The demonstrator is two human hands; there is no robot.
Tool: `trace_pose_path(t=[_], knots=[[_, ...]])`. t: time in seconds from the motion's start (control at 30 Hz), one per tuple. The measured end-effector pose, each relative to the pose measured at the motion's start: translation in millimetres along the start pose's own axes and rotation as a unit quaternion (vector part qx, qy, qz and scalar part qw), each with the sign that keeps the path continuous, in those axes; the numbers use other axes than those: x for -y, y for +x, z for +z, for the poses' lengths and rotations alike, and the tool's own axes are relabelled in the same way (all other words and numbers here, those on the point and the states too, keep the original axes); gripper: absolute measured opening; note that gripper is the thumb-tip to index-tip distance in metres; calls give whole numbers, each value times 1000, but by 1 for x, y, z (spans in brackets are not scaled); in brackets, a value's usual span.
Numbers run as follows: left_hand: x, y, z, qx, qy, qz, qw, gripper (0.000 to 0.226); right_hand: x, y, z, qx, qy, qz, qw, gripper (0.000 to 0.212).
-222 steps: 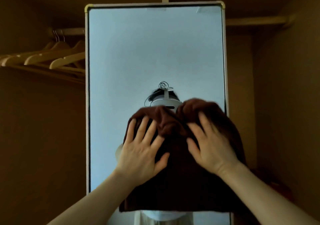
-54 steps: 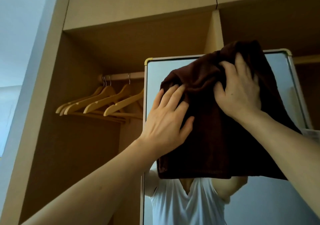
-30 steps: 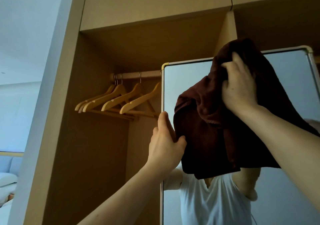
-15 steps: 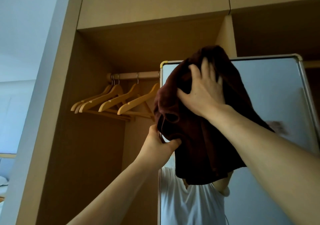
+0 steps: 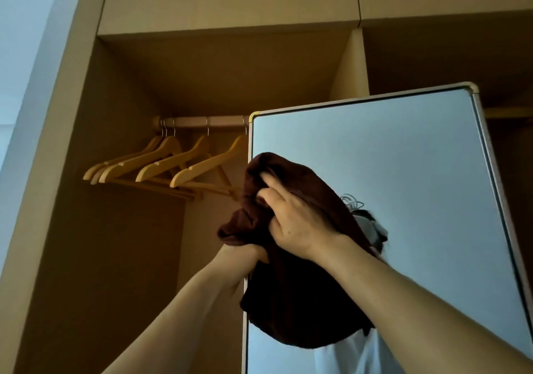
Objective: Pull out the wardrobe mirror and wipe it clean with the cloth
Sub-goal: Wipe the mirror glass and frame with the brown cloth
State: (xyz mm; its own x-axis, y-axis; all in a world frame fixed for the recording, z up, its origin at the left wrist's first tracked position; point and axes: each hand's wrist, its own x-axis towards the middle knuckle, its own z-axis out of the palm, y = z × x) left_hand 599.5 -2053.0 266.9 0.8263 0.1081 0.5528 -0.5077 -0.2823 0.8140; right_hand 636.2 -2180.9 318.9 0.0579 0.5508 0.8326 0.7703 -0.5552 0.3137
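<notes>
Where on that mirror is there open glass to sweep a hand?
Bare glass lies between the cloth and the top and right frame of the mirror. Its left edge is crowded: right hand, left hand, bunched cloth, hangers just beyond.

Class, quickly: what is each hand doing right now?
Left hand: fingers hidden under the cloth, cannot tell.
Right hand: grips the cloth.
</notes>
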Motion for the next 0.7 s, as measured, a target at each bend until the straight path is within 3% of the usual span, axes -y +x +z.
trace_pose_path(t=[0.1, 0.23, 0.37, 0.5, 0.7], knots=[[0, 7, 5, -10, -18, -24, 999, 19, -17, 18, -14, 42, -21, -3, 999, 40], [6, 15, 3, 6, -32, -50, 998, 57, -37, 65, -35, -4, -89, 33, 995, 39], [7, 18, 2, 3, -19, -56, 998, 51, -38, 86, -32, -44, -131, 41, 990, 33], [6, 15, 5, -2, -47, -27, 999, 41, -22, 62, -10, -14, -120, 68, 990, 47], [10, 9, 9, -25, -15, 2, 1000, 35, 0, -12, 14, 44, -49, 29, 997, 51]])
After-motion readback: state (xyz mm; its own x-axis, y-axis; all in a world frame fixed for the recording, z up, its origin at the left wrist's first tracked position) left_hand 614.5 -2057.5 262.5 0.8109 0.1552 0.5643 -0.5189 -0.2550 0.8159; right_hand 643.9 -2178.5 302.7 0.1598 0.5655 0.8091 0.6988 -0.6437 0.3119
